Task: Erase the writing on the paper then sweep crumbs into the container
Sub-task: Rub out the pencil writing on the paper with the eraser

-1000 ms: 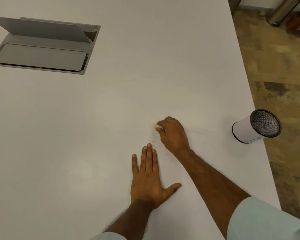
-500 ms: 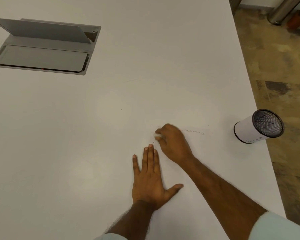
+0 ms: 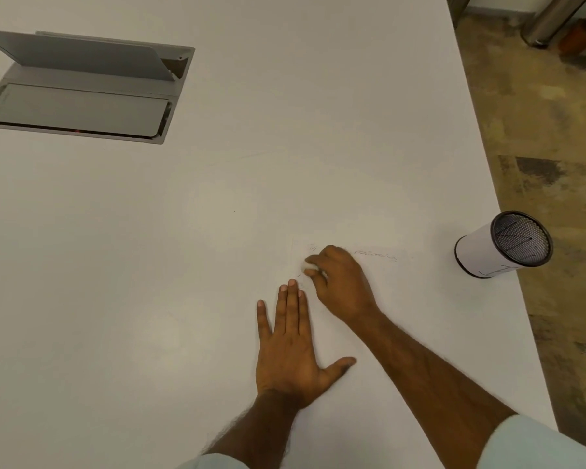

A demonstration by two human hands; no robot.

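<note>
Left hand [image 3: 290,346] flat, pinning the paper [image 3: 379,286]; right hand [image 3: 339,282] pinches the eraser [image 3: 308,265], scrubbing the writing [image 3: 376,254].

Soft, even, slightly warm light is spread over the white tabletop [image 3: 183,265], where only faint shadows are cast. Slight blur is seen at the right hand [image 3: 344,282]. Wide-angle stretching is noted toward 3 o'clock.
</note>
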